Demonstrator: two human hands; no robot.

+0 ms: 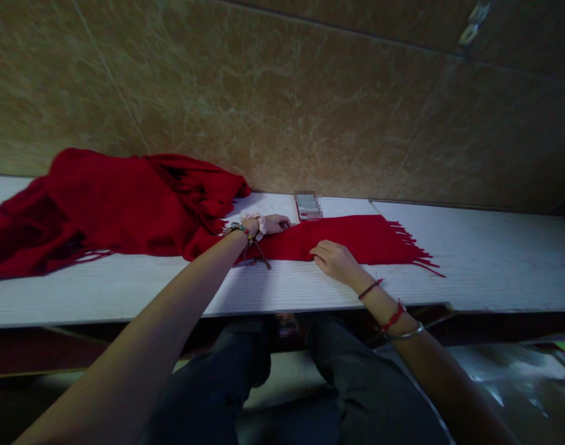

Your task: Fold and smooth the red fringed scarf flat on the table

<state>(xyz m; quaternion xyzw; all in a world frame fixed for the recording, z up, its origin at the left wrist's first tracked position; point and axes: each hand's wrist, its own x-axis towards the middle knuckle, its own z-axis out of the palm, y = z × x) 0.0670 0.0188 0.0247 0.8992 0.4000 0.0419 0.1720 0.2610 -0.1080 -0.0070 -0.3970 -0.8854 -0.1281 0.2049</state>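
A red fringed scarf lies flat along a white table, its tassels pointing right. My left hand rests on the scarf's far edge, fingers curled and pressed onto the cloth. My right hand lies on the scarf's near edge, fingers bent and pinching the fabric. A bigger heap of red fringed cloth sits bunched at the left of the table, touching the flat scarf near my left wrist. Bracelets circle both wrists.
A small blurred rectangular object lies on the table just behind the scarf, against the brown marbled wall. My dark-trousered legs are under the table's front edge. Bare tabletop extends to the right.
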